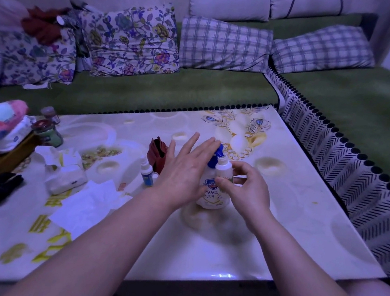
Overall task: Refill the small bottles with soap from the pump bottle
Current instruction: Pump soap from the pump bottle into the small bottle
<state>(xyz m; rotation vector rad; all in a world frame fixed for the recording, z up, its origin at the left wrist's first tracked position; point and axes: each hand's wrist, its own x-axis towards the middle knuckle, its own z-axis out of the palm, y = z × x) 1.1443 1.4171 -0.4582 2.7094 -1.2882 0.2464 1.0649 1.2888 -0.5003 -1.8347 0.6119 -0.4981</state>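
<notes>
A white pump bottle (208, 194) with a blue pump head (218, 153) stands in the middle of the table. My left hand (184, 168) lies flat over the pump head, its fingers straight and spread. My right hand (245, 190) pinches a small white bottle (223, 169) and holds it upright against the pump's spout. Another small bottle (147, 172) with a blue label stands to the left of my left hand, with a small white cap (155, 175) beside it.
A dark red pouch (156, 153) stands behind the left hand. A tissue pack (65, 177) and loose white tissues (85, 204) lie at the left, with jars (49, 131) and a wooden tray (0, 162) beyond. A green sofa (171, 89) with cushions wraps around the table (277, 230).
</notes>
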